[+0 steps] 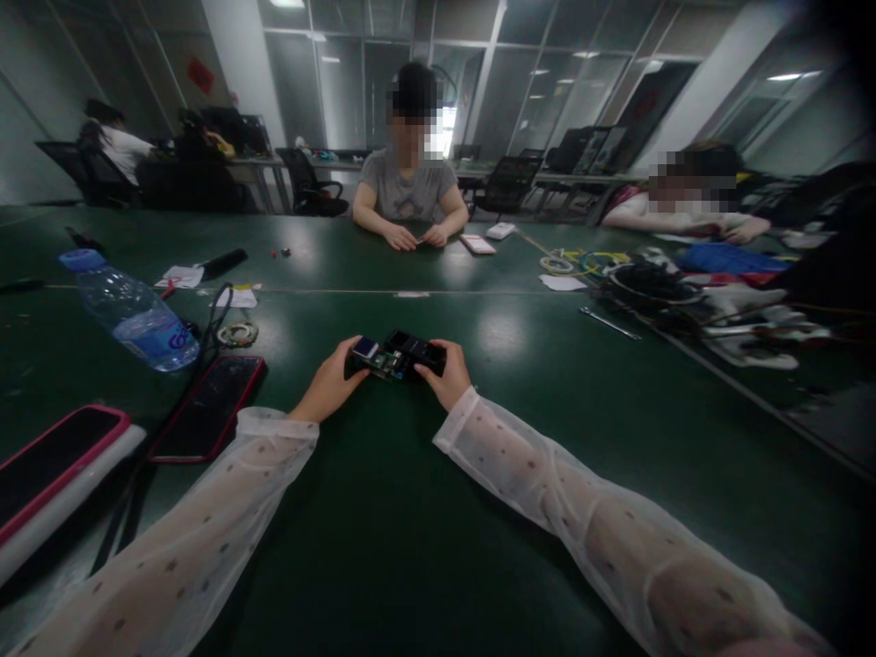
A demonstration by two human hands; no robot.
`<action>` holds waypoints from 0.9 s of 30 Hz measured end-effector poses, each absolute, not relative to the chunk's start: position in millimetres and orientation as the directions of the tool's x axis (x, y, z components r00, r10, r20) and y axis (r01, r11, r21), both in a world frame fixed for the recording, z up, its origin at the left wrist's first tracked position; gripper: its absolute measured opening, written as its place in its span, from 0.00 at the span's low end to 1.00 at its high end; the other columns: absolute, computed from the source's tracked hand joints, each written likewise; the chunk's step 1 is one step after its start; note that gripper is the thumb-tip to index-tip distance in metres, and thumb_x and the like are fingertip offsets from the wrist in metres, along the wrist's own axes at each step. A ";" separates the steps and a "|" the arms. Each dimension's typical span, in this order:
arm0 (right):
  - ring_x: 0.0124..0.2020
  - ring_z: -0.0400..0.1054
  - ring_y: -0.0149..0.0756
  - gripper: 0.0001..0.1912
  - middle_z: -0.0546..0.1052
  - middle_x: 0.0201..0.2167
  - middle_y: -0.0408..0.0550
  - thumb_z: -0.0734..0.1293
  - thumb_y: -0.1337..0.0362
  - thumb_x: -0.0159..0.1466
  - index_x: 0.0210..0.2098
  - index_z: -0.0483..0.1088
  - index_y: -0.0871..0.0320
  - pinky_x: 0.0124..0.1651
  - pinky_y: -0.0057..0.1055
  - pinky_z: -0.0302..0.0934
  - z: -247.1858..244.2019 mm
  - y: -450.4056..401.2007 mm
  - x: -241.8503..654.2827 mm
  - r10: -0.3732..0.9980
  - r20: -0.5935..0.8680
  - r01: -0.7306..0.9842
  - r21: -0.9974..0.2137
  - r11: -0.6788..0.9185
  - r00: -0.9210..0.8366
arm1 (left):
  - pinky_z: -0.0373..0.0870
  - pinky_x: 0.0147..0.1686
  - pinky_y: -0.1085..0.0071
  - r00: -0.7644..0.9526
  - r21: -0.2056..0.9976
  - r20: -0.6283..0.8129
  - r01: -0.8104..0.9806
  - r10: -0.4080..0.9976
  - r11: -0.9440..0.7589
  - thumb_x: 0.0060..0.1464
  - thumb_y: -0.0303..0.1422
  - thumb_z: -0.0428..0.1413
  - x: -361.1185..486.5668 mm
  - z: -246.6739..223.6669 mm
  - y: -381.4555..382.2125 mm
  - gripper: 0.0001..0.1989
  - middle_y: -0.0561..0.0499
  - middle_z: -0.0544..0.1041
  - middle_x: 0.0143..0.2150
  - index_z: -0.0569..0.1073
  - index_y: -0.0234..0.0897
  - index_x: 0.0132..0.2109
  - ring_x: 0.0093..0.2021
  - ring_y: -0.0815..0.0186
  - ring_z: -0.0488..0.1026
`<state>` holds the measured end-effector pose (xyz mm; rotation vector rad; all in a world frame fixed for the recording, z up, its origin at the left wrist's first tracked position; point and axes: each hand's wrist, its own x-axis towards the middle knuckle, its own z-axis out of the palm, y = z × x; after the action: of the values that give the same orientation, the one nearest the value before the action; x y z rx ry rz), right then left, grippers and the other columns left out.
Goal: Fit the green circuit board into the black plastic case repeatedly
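Before me, just above the green table (383, 511), my left hand (335, 379) is closed on a small circuit board (384, 362) with a little screen at its left end. My right hand (448, 374) grips a black plastic housing (414, 347) by its right end. Board and housing lie side by side, very near each other; whether they touch or are joined I cannot tell. The thumbs are at the near side of both pieces, and most of the other fingers are hidden behind them.
Left of me are a water bottle (137, 315), a red-edged phone (209, 406), another phone (58, 456) and a cable coil (237, 334). A wrench (609, 323) and tangled cables (657, 278) lie on the right. Across the table sits a person in grey (411, 187); another leans at right.
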<state>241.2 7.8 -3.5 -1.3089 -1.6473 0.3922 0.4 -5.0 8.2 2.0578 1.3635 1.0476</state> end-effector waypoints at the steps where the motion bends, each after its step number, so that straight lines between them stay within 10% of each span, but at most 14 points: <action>1: 0.51 0.63 0.48 0.23 0.67 0.46 0.54 0.69 0.65 0.53 0.47 0.61 0.57 0.55 0.49 0.59 -3.5 8.3 241.7 0.883 0.467 0.548 -0.748 0.374 0.036 | 0.59 0.59 0.51 0.221 0.717 0.341 0.568 0.914 -0.405 0.55 0.32 0.57 0.5 8.8 -5.3 0.30 0.43 0.65 0.61 0.56 0.42 0.62 0.61 0.54 0.63; 27: 0.51 0.64 0.48 0.23 0.66 0.48 0.53 0.66 0.66 0.55 0.49 0.57 0.55 0.54 0.53 0.58 -9.0 9.7 242.4 0.901 0.434 0.573 -0.741 0.351 0.009 | 0.59 0.59 0.52 0.215 0.703 0.336 0.591 0.917 -0.397 0.55 0.30 0.56 1.3 12.0 -7.9 0.30 0.44 0.65 0.61 0.56 0.43 0.63 0.60 0.55 0.64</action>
<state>242.4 9.7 -9.0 -1.3314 -1.6755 0.4386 1.3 -7.9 12.0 2.0703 1.3940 1.0298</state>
